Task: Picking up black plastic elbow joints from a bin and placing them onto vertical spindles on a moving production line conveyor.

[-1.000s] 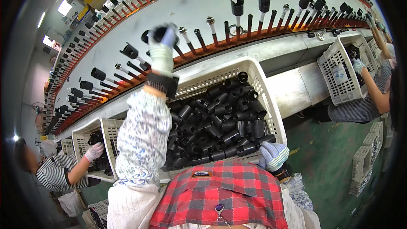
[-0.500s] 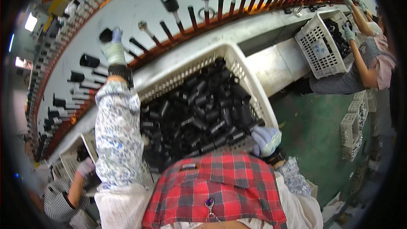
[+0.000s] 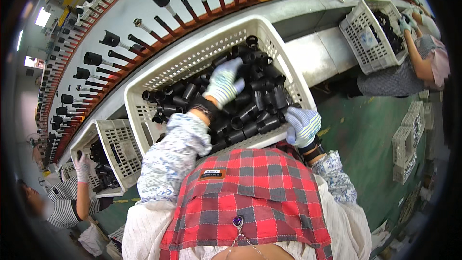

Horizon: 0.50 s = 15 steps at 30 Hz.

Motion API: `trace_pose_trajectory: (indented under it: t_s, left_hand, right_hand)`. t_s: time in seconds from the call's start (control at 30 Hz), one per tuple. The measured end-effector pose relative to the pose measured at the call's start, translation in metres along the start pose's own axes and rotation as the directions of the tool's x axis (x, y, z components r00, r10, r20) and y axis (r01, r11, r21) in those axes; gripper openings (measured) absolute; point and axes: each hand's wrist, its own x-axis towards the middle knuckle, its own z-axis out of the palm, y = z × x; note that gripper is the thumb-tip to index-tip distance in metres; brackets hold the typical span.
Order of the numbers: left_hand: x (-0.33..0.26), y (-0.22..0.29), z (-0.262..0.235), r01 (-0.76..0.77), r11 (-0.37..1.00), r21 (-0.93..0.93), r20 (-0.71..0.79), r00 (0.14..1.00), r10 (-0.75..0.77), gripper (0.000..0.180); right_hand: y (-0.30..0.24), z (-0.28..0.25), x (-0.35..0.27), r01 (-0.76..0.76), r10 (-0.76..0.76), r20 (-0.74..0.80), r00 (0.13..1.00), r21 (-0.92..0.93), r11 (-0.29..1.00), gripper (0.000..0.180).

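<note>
Nearest: red plaid apron (image 3: pixel 250 202) fills the lower middle of the view, over a white shirt.

Right hand (image 3: pixel 302 125), in a white knit glove with blue flecks, sits at the near right rim of the white lattice basket (image 3: pixel 192 55). Fingers curled down over the rim edge, just beside the closest black tubular parts (image 3: pixel 255 110). Can't tell whether it grips a part or only the rim.

Left hand (image 3: pixel 224 83), same kind of glove, black cuff, blue-patterned sleeve, is down inside the basket on top of the pile. Fingers moderately spread and bent, tips pressed into the parts. Parts lie directly under the fingers and palm, more of them on every side. Can't tell if one is pinched between the fingers.

The parts: short black sleeves, open-ended, heaped at random, filling most of the basket. The basket rests tilted on the grey bench ledge (image 3: pixel 313 53).

Beyond it: curved wall rack with rows of orange-based pegs (image 3: pixel 159 24), some carrying black parts, others bare.

Far right: another person's gloved hand (image 3: pixel 405 21) in a second white basket (image 3: pixel 365 38) of black parts.
Far left: a third person in a striped top, gloved hand (image 3: pixel 82 167) at a third basket (image 3: pixel 115 149).
</note>
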Motion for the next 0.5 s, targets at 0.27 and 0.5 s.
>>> trace_pose_trajectory:
  t_s: [0.27,0.5]
  left_hand:
    - [-0.011,0.003,0.024,0.432,0.898,-0.082,0.469,0.812,-0.348,0.064]
    - [0.099,-0.063,-0.087,0.189,0.894,-0.406,-0.602,0.681,-0.417,0.033]
  right_hand:
    - [0.006,0.006,-0.016,0.011,-0.011,0.034,0.999,0.006,1.0,0.034]
    - [0.015,-0.002,-0.009,0.031,-0.042,0.136,0.99,0.081,0.996,0.032]
